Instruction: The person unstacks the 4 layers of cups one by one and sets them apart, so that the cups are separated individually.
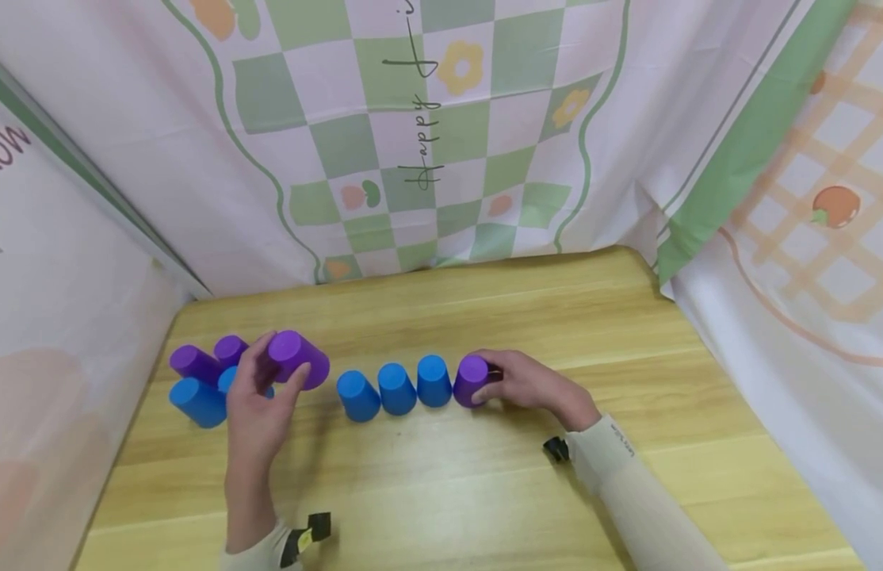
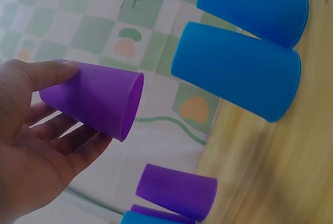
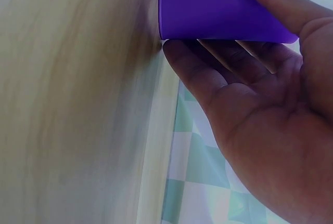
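Note:
My left hand [image 1: 259, 420] grips an upside-down purple cup [image 1: 297, 358], raised above the table between the two sets of cups. In the left wrist view, thumb and fingers wrap its narrow end, and the cup's rim [image 2: 133, 107] points toward the table. On the right, my right hand [image 1: 527, 381] holds another purple cup [image 1: 472, 382] between thumb and fingers. That cup stands rim down at the right end of a row, beside three upturned blue cups [image 1: 397, 390]. In the right wrist view, this purple cup [image 3: 218, 8] has its rim at the tabletop.
At the table's left stand two purple cups [image 1: 196, 364] and blue cups [image 1: 199, 402], all upside down; my left hand partly hides one blue cup [image 1: 227, 379]. Patterned cloth [image 1: 441, 159] hangs behind the wooden table [image 1: 441, 500] and along its sides.

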A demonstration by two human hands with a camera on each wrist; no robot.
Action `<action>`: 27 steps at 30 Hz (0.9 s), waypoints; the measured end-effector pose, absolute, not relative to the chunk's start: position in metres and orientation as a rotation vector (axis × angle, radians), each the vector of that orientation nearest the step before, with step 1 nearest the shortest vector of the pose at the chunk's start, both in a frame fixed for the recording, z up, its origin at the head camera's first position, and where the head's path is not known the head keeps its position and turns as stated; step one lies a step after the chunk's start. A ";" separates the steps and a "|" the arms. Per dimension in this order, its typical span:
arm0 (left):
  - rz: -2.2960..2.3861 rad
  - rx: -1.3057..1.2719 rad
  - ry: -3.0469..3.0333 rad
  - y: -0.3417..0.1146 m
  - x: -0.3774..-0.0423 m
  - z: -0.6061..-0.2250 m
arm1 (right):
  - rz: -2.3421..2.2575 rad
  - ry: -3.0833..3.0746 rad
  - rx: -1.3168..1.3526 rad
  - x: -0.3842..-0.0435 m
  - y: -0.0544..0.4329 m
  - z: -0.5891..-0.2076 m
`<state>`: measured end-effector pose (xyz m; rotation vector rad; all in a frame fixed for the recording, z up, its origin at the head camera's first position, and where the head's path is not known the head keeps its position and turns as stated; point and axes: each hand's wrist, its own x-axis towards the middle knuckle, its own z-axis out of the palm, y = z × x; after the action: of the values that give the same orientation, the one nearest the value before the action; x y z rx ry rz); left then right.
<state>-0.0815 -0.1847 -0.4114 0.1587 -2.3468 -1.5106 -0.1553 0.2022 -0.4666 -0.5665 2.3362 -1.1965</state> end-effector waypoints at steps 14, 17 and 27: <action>-1.558 0.313 -2.403 -0.198 -0.076 -0.420 | -1.214 2.320 -0.566 -0.154 0.203 -0.467; -1.557 0.335 -2.414 -0.201 -0.075 -0.424 | -1.213 2.322 -0.569 -0.154 0.202 -0.467; -1.547 0.391 -2.435 -0.207 -0.075 -0.429 | -1.194 2.345 -0.558 -0.156 0.201 -0.468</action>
<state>-0.0749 -0.2067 -0.4294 0.3914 -2.4354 -1.5475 -0.1556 0.2011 -0.4684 -0.5578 2.3447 -1.1942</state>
